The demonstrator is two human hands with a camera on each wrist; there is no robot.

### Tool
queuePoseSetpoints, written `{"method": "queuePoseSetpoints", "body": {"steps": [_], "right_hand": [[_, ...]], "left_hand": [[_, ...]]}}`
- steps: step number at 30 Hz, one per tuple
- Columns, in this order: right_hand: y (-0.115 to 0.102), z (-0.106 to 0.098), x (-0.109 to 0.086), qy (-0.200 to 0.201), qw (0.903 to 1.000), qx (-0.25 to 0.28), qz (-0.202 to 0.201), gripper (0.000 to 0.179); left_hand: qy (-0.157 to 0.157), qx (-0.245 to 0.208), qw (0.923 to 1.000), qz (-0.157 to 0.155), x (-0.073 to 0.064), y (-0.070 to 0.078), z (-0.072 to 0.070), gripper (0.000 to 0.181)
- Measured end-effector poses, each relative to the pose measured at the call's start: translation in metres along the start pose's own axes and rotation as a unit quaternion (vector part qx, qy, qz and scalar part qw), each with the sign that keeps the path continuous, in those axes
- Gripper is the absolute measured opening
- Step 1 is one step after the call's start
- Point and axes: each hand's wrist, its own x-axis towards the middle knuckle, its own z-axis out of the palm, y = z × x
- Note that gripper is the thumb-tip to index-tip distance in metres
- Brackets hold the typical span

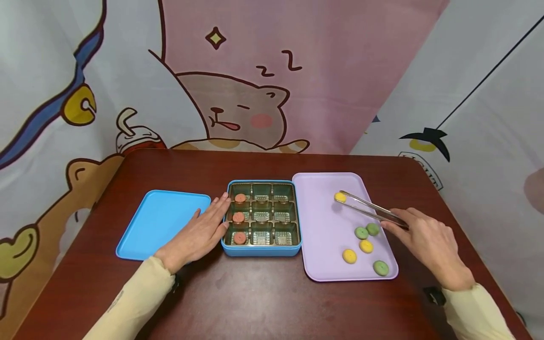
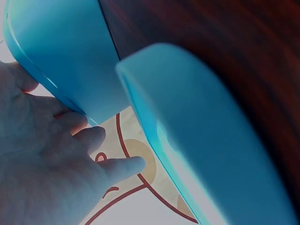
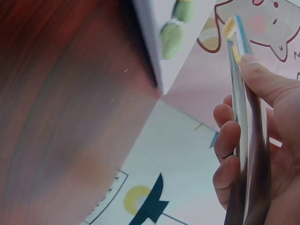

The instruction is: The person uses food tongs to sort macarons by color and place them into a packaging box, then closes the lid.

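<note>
My left hand [image 1: 201,231] lies with straight fingers against the left side of a blue box [image 1: 261,252]. In the left wrist view the palm of this hand [image 2: 47,150] shows beside the box. A gold divided insert [image 1: 262,208] fills the box, with a reddish-brown round piece [image 1: 239,217] in each of the three left compartments. My right hand [image 1: 429,243] holds metal tongs [image 1: 374,208] between thumb and fingers. Their tips are at a yellow round piece [image 1: 340,197] near the far part of a lilac tray [image 1: 327,226]; the right wrist view shows the grip on the tongs [image 3: 251,136].
Three green pieces [image 1: 380,268] and two other yellow pieces [image 1: 350,256] lie on the tray's right and near part. A blue lid [image 1: 163,222] lies flat left of the box, partly under the left arm. A printed curtain [image 1: 340,71] hangs behind the brown table [image 1: 263,297].
</note>
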Motion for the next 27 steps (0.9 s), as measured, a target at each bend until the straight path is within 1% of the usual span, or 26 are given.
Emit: {"method": "queuePoseSetpoints", "body": {"steps": [4,10,15,25,27], "right_hand": [[-0.01,-0.003,0.0,0.011,0.9998,0.005,-0.012,0.046],[-0.023,-0.007,0.0,0.031,0.9985,0.012,-0.043,0.042],[-0.032,-0.009,0.0,0.035,0.9976,0.019,-0.057,0.041],[-0.044,-0.012,0.0,0.042,0.9962,0.019,-0.074,0.043],[-0.047,-0.011,0.0,0.044,0.9953,0.028,-0.081,0.05]], "left_hand": [[0.0,0.001,1.0,-0.001,0.001,0.0,0.0,0.064],[0.001,0.002,1.0,-0.002,0.0,-0.001,0.0,0.064],[0.004,0.007,1.0,0.001,-0.001,-0.002,0.001,0.063],[0.004,0.001,1.0,-0.001,0.001,0.001,0.001,0.063],[0.006,0.003,1.0,-0.001,0.0,0.001,0.001,0.063]]}}
